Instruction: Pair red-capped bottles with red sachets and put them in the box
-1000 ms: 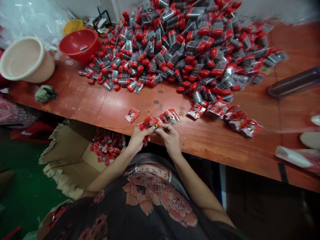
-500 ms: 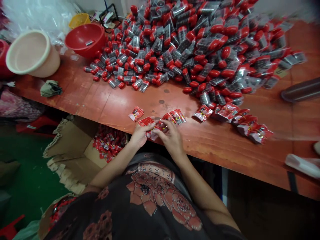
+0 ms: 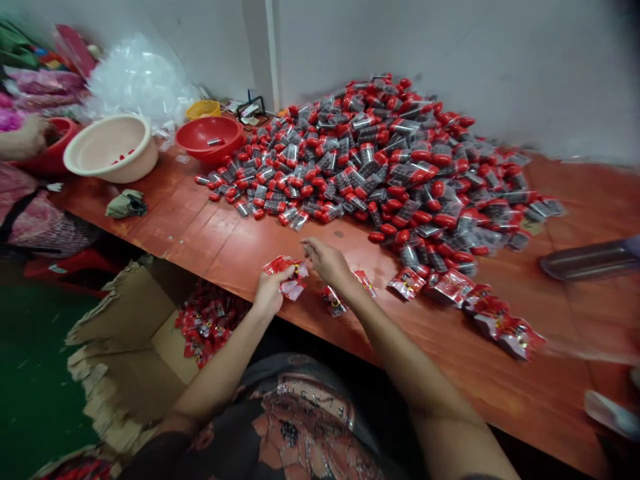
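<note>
My left hand (image 3: pixel 270 292) is closed on red printed packets (image 3: pixel 286 268) just over the table's front edge. They fan out past the thumb, one showing a pale patch. My right hand (image 3: pixel 326 261) is raised beside them, slightly farther from me. Its fingers are bent and drawn together; whatever is between them, if anything, is too small to make out. Below the right wrist lie more red packets (image 3: pixel 334 301), partly covered by the forearm. Beyond both hands rises a big heap of clear tubes with red caps (image 3: pixel 360 157).
Puffed red packets (image 3: pixel 493 313) form a row at right, near a long clear tube (image 3: pixel 590 259). A red bowl (image 3: pixel 210 150), a cream basin (image 3: pixel 103 175) and a crumpled cloth (image 3: pixel 126 204) stand left. Another person's hand (image 3: pixel 25 139) is at far left. Below sits a cardboard box (image 3: pixel 125 373) with packets.
My right hand has come away from the packets and moved up and forward. My left hand keeps hold of them. The view has tilted up, showing more wall and another person's hand.
</note>
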The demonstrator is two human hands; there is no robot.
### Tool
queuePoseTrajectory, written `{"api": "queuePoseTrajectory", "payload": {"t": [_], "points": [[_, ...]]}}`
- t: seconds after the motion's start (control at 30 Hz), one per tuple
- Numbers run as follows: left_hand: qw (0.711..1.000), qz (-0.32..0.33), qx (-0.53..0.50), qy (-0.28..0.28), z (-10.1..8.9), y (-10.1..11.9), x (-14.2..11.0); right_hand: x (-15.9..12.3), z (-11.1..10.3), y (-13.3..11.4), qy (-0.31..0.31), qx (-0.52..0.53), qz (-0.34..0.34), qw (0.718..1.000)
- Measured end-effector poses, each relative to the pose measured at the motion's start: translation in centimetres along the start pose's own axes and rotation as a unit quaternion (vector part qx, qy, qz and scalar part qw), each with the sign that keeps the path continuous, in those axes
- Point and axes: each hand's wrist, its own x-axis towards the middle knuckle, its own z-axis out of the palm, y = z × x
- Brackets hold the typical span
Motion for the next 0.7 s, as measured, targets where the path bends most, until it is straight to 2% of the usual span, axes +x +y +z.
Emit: {"api": "queuePoseTrajectory", "payload": {"t": [0.13, 0.23, 0.33, 0.5, 0.6, 0.7], "points": [[1.0, 0.013, -0.013, 0.011, -0.6, 1.1, 0.9, 7.1, 0.9, 0.1, 0.016, -0.042, 0.057, 0.997], [0.999, 0.025, -0.023, 0.012, -1.4, 1.7, 1.2, 9.8, 2.4, 0.0, 0.016, -0.097, 0.102, 0.99], [0.999, 0.015, -0.033, 0.013, -2.2, 2.1, 1.4, 10.1, 3.6, 0.3, 0.007, -0.13, 0.113, 0.985], [0.999, 0.004, -0.043, -0.004, -2.7, 1.9, 1.3, 8.2, 3.9, 1.8, -0.019, -0.12, 0.126, 0.985], [0.999, -0.004, -0.035, 0.001, -2.3, 1.5, 0.6, 7.5, 4.2, 1.7, 0.006, -0.088, 0.127, 0.988], [1.0, -0.022, -0.014, 0.003, -1.9, 1.3, -0.1, 7.8, 4.9, 0.5, 0.046, -0.046, 0.113, 0.992]]}}
